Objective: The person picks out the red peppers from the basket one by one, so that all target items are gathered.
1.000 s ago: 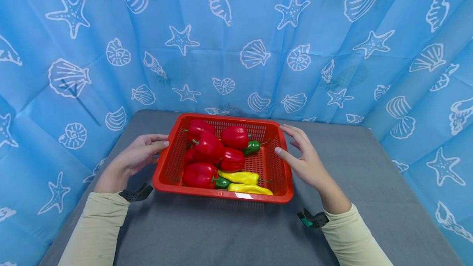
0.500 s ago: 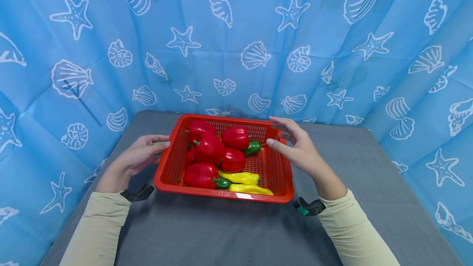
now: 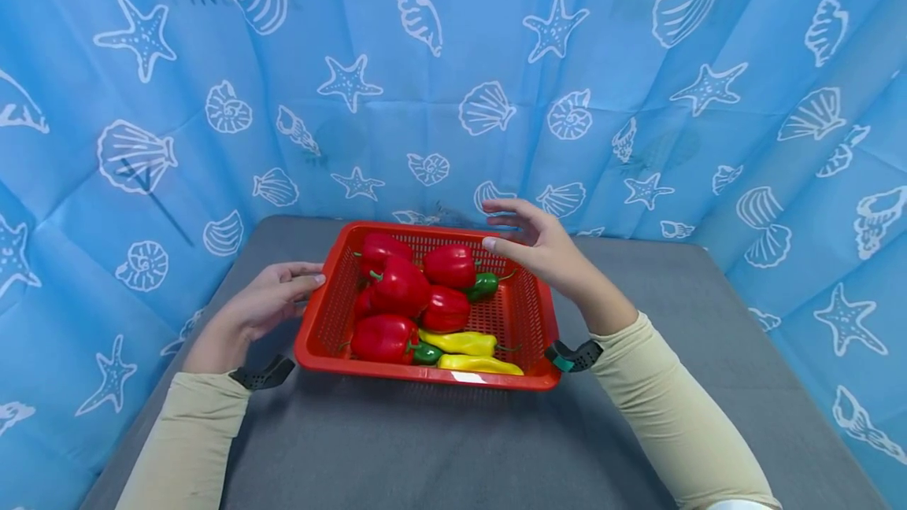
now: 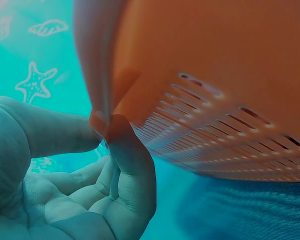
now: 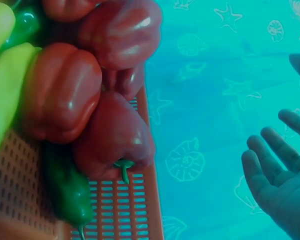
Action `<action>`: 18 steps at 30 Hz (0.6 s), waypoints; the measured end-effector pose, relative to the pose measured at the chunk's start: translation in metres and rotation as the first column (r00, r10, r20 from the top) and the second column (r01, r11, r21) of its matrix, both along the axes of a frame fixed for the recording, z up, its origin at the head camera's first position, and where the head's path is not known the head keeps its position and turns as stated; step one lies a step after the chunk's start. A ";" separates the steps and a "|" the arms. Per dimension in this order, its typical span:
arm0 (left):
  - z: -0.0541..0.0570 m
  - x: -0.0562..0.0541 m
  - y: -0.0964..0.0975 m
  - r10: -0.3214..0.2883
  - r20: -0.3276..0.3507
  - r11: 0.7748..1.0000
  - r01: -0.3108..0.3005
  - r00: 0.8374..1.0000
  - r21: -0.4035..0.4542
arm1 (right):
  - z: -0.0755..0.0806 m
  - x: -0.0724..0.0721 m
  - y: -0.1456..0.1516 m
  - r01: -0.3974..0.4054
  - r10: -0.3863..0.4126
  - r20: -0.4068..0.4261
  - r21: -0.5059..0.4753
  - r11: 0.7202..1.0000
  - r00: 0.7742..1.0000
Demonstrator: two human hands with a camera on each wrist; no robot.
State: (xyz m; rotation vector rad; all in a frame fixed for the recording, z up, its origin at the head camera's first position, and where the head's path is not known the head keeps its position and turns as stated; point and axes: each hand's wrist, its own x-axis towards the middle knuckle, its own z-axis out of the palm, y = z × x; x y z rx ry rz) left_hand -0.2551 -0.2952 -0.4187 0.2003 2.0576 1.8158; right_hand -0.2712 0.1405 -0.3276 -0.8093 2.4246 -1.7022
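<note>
A red plastic basket (image 3: 368,364) with slotted walls holds several red bell peppers (image 3: 401,286), two yellow peppers (image 3: 459,342) and green peppers (image 3: 483,286). At its left end my left hand (image 3: 265,301) pinches the rim; the left wrist view has thumb and forefinger meeting on the basket edge (image 4: 102,75). My right hand (image 3: 549,250) is raised over the far right corner, holding nothing, its fingers apart and slightly bent. In the right wrist view that hand (image 5: 285,185) is clear of the red pepper (image 5: 115,140) and the green pepper (image 5: 67,185).
Grey cloth (image 3: 425,447) covers the table under the basket. A blue curtain (image 3: 453,61) with white shells and starfish hangs close behind and along both sides. Each wrist wears a dark strap (image 3: 262,372).
My right hand has left the basket's right rim and moved left and away from me, above the far right corner. My left hand and the peppers have stayed in place.
</note>
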 end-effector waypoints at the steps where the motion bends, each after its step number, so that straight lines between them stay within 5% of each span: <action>1: -0.001 0.000 0.000 0.002 0.004 1.000 -0.002 1.000 0.002 | 0.000 -0.003 -0.003 -0.007 0.007 0.002 0.000 1.000 1.000; 18: -0.002 0.000 -0.002 -0.009 0.022 0.998 0.008 1.000 0.059 | -0.017 -0.044 -0.059 -0.187 0.191 -0.018 0.138 0.973 0.981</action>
